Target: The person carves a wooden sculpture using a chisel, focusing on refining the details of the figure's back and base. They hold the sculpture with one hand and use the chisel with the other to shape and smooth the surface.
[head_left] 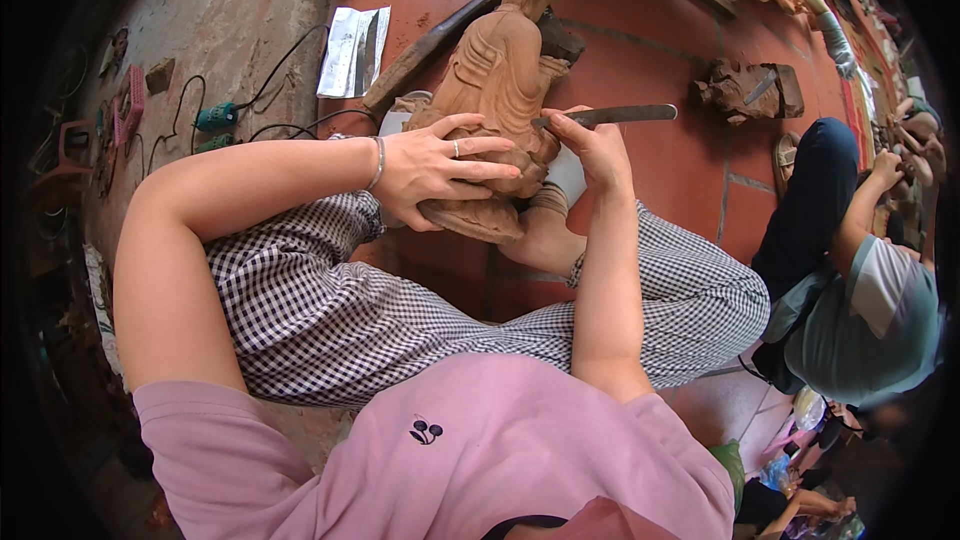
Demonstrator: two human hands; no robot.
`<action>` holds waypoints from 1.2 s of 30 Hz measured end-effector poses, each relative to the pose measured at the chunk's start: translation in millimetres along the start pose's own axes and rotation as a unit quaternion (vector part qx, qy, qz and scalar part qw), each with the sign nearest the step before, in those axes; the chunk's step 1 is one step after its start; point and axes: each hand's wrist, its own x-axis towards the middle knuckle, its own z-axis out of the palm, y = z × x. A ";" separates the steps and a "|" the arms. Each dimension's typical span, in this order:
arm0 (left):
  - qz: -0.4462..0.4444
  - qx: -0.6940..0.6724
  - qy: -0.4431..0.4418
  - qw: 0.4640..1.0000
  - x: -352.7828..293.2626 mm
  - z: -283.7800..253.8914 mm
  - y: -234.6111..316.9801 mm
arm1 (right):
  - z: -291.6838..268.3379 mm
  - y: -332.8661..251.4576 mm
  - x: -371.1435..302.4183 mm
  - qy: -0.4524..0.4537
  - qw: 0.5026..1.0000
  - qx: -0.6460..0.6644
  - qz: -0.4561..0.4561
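A carved wooden statue (505, 65) of a robed figure lies between my feet, its head end away from me. My left hand (445, 165) rests on its lower part, fingers stretched out and apart. In my right hand (598, 150) is a flat metal file (625, 114) with a rounded end, pinched between thumb and fingers. The file points right, and its inner end meets the statue's right side near the lower folds. What the curled fingers of my right hand cover is hidden.
A long wooden piece (430, 48) lies left of the statue, beside a silver-white packet (354, 52). Green power tools (215, 117) with black cords are further left. A rough wood block (750, 90) sits on the red tiles at right, near a seated person (860, 310).
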 end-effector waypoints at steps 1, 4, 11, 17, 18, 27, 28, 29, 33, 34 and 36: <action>-0.001 0.000 -0.002 1.000 0.6 -0.3 -0.1 | 1.4 -1.8 0.1 0.000 0.999 0.044 -0.002; -0.005 0.004 -0.006 1.000 1.2 -3.4 0.1 | 22.9 -9.1 -10.8 0.038 0.999 -0.008 0.008; -0.002 -0.001 -0.006 1.000 0.7 -1.9 -1.2 | 18.4 -4.1 -5.2 0.050 0.998 0.030 -0.017; -0.003 0.009 -0.009 1.000 0.8 -2.1 -1.2 | 28.8 -10.2 -12.9 0.055 0.998 -0.014 -0.015; -0.003 0.004 -0.007 1.000 0.9 -0.3 -0.4 | 22.0 -2.6 -7.7 0.063 0.998 0.007 -0.013; -0.002 0.002 -0.005 1.000 1.2 -0.3 -1.1 | 25.5 4.2 -7.6 0.081 0.996 -0.014 -0.044; -0.001 0.004 -0.003 1.000 1.0 -0.5 -1.5 | 23.3 -2.2 -8.9 0.075 0.997 0.035 -0.011; -0.002 0.002 -0.004 1.000 0.3 -1.0 -1.7 | 24.2 -2.0 -8.4 0.081 0.996 0.022 -0.020; -0.006 0.000 -0.017 1.000 1.6 -2.1 -2.2 | 39.6 2.4 -15.3 0.088 0.994 -0.036 -0.049; -0.010 0.004 -0.023 1.000 0.6 -4.0 -1.8 | 43.0 1.7 -16.4 0.102 0.993 -0.032 -0.048; -0.003 0.006 -0.015 1.000 1.1 -1.4 -1.1 | 39.0 1.6 -16.5 0.103 0.994 0.006 -0.042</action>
